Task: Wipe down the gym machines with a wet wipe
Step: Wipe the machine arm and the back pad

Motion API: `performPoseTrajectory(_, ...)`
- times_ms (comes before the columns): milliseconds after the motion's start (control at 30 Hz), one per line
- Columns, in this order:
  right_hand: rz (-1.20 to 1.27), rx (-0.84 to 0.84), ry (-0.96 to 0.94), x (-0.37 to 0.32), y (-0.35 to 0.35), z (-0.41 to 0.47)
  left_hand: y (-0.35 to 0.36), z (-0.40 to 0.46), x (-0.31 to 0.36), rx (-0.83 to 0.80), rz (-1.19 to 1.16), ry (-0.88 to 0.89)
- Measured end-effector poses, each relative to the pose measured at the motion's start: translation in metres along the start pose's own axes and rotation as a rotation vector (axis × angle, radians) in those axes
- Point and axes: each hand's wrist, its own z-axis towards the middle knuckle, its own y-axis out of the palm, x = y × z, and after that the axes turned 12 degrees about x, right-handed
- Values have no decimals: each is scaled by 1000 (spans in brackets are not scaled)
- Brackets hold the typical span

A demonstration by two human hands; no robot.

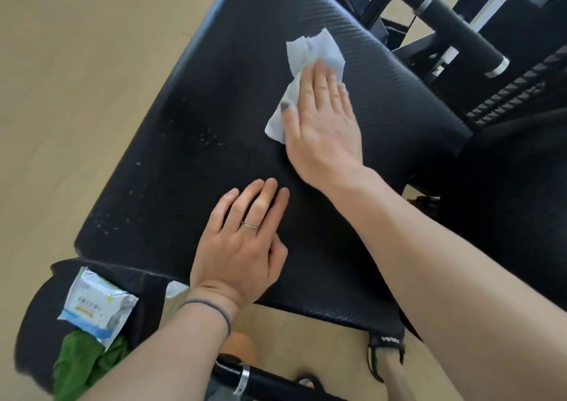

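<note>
- Far left: wipe packet (97,305) lies on a black bag (36,324), with green cloth (81,367) just below it, beside the pad's near corner.
- Your left hand (242,247) lies flat on the black seat pad (184,142), near its front edge. Fingers straight and together, gripping nothing. Ring (250,225) on one finger, hair tie (211,307) round the wrist.
- Pale specks on the pad surface, left of both hands.
- Your right hand (322,124) presses the white wet wipe (306,69) onto the pad, further up. Fingers extended, flat on the wipe, thumb on its left edge; crumpled wipe sticks out beyond the fingertips.
- Far right: black padded handle (454,23) with metal bands, machine frame behind it.
</note>
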Motion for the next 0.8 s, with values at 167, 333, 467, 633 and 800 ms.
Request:
performPoseTrajectory(167,-10,52,-309,-13,13,-34,-1,0,-1,27,-33,-25)
performPoseTrajectory(333,-24,26,-103,-4,7,-1,-8,4,2,77,-95,-139)
performPoseTrajectory(467,-24,32,-303,-48,16,-5,-34,-54,11,127,-33,-575)
performPoseTrajectory(633,4,11,-700,-74,29,-62,-53,-98,22,217,-418,-1676)
performPoseTrajectory(800,-56,-57,-997,-53,27,-92,-26,-37,0,539,-848,-2082)
